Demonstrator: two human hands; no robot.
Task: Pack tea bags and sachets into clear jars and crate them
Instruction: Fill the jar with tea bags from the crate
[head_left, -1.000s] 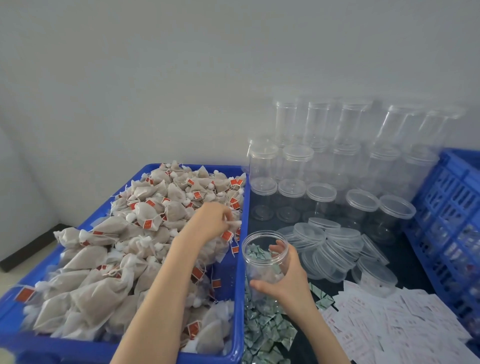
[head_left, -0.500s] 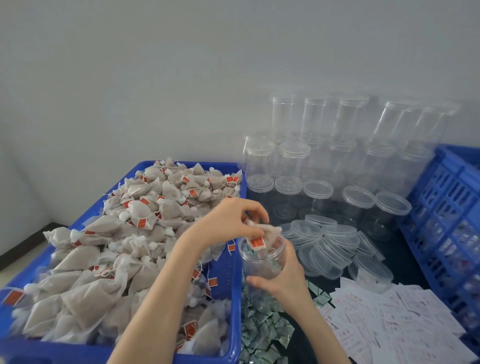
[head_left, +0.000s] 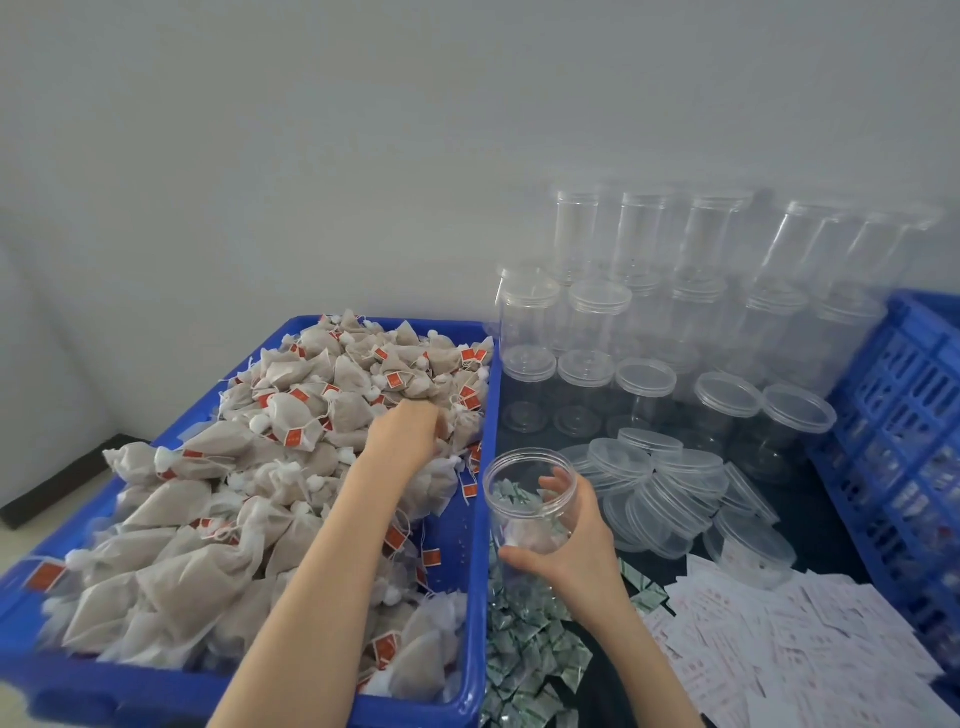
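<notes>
Left hand (head_left: 410, 431), back in the tea-bag bin (head_left: 470, 597) after dropping one bag, curls onto another; right hand (head_left: 569, 545) grips the open jar (head_left: 524, 512), lower centre, filling barely begun.

Light even, soft, daylight-like; source cannot be told. Shadows faint, only under the heaped tea bags (head_left: 291, 467). Pale wall (head_left: 311, 156) flat grey, no hotspots. Dull sheen on the clear jars (head_left: 644, 249) beyond the fingers; back rows smear into the wall. Wide-angle bend at frame edges. Near-edge tea bags and white sachets (head_left: 779, 639) soft, slightly blurred.
</notes>
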